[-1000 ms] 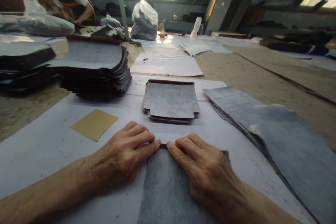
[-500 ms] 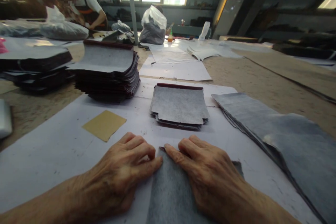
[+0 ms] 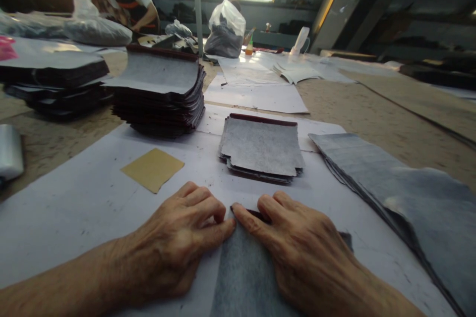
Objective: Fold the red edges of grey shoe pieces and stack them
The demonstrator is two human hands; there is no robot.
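Note:
A grey-backed sheet piece (image 3: 245, 272) with a dark edge lies at the bottom centre, partly hidden by my hands. My left hand (image 3: 169, 242) is closed at its upper left corner, thumb and forefinger nearly together and touching the edge. With fingers curled, my right hand (image 3: 301, 242) rests on the piece, its forefinger pressing along the dark top edge near that corner. Just beyond the hands sits a low stack of notched grey pieces (image 3: 262, 148) with a dark red top edge. A tan square (image 3: 152, 169) lies beyond my left hand.
A tall stack of grey-backed pieces (image 3: 163, 72) stands far left, beside another dark stack (image 3: 55, 69). Larger grey sheets (image 3: 401, 188) lie at right. White paper (image 3: 74, 208) covers the near table. Farther back are a filled plastic bag (image 3: 225, 29), a small bottle (image 3: 249, 48) and a person (image 3: 136, 5).
The view has shifted slightly, so the stacks appear farther right. More of the piece's dark top edge shows beside my right forefinger. Both hands stay close together at the corner.

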